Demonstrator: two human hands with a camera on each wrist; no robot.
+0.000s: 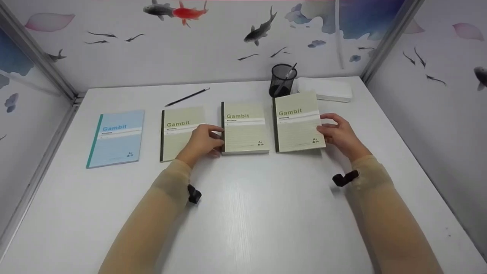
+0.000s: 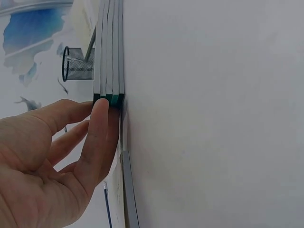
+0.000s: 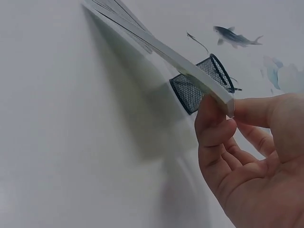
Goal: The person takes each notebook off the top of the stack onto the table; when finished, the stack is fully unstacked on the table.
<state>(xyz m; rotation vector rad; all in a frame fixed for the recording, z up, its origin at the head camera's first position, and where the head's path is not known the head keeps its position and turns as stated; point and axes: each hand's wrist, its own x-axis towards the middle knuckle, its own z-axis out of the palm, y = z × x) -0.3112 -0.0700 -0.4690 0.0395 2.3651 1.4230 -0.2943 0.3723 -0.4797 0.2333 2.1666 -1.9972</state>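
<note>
In the head view my left hand [image 1: 205, 140] touches the dark spine of a stack of green-cream notebooks [image 1: 245, 133] in the middle of the table. Its fingertips [image 2: 100, 107] meet the spine edge in the left wrist view, where several notebooks show in the stack. My right hand [image 1: 338, 135] pinches the right edge of another green-cream notebook [image 1: 298, 127], which stands tilted with that edge raised off the table. The right wrist view shows thumb and fingers on its corner [image 3: 221, 95]. Beneath my left hand's side lies a third green-cream notebook [image 1: 179, 133], partly covered.
A blue notebook [image 1: 118, 139] lies at the far left. Behind the notebooks are a pencil [image 1: 187, 97], a black mesh pen cup [image 1: 280, 82] with a pen in it, and a white flat pad or box [image 1: 327, 89]. Patterned walls surround the white table [image 1: 247, 209].
</note>
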